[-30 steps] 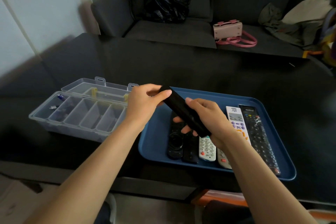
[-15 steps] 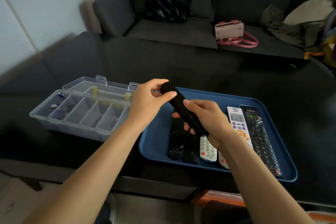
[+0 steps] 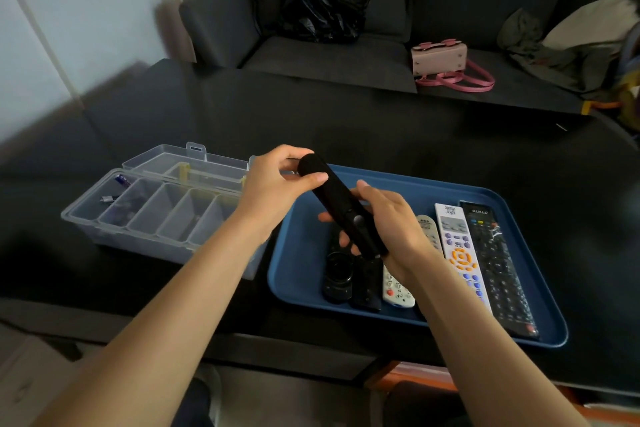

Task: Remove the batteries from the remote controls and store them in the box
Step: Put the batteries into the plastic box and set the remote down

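Head: both hands (image 3: 277, 184) around black remote (image 3: 341, 208)

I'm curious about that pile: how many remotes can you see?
7. One black remote is held in both hands above the tray. Six lie in the tray: two black, three white, one long black. More may be hidden.

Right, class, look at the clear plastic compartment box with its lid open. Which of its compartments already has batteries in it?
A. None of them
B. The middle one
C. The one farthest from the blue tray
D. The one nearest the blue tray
C: small batteries lie in the end compartment of the clear plastic compartment box, at the far end from the blue tray; the compartments nearer the tray look bare.
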